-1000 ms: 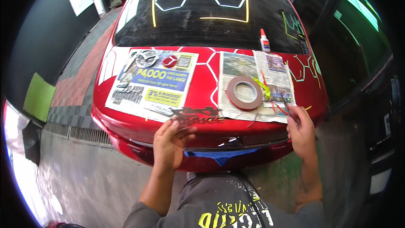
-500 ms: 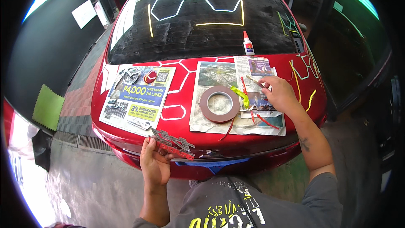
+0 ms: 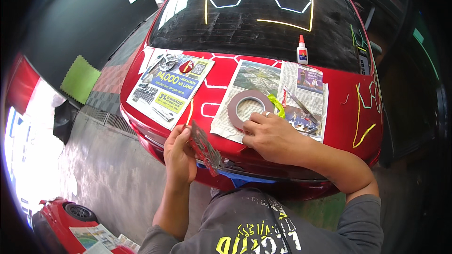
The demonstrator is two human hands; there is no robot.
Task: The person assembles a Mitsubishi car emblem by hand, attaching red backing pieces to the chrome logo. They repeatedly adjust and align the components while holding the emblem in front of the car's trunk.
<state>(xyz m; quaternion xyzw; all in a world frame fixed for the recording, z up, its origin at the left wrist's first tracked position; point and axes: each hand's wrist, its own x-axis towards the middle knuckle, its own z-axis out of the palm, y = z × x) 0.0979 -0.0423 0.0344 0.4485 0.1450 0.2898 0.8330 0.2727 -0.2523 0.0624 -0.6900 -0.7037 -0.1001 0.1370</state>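
Note:
My left hand (image 3: 180,153) pinches a car lettering badge (image 3: 205,146), grey and red, tilted nearly edge-on near the car's rear edge. With fingers bent together, my right hand (image 3: 273,134) reaches across to the lower right rim of a brown roll of tape (image 3: 237,106); whatever lies under the fingertips is hidden. The roll rests flat on a newspaper sheet (image 3: 220,124). Beside it are a crumpled yellow-green strip (image 3: 278,106) and a slim craft knife (image 3: 301,105). A white glue bottle with a red cap (image 3: 302,52) stands behind the sheet.
Another newspaper (image 3: 141,96) at left carries a round chrome emblem (image 3: 168,61) and a red round piece (image 3: 186,67). The red car (image 3: 221,82) has white and yellow tape lines on its window and lid. Blue material (image 3: 240,176) hangs at its rear edge.
My right hand has moved left and nearer, from the sheet's right side to the tape roll. The slim tool it held now lies on the newspaper. The badge has turned more edge-on.

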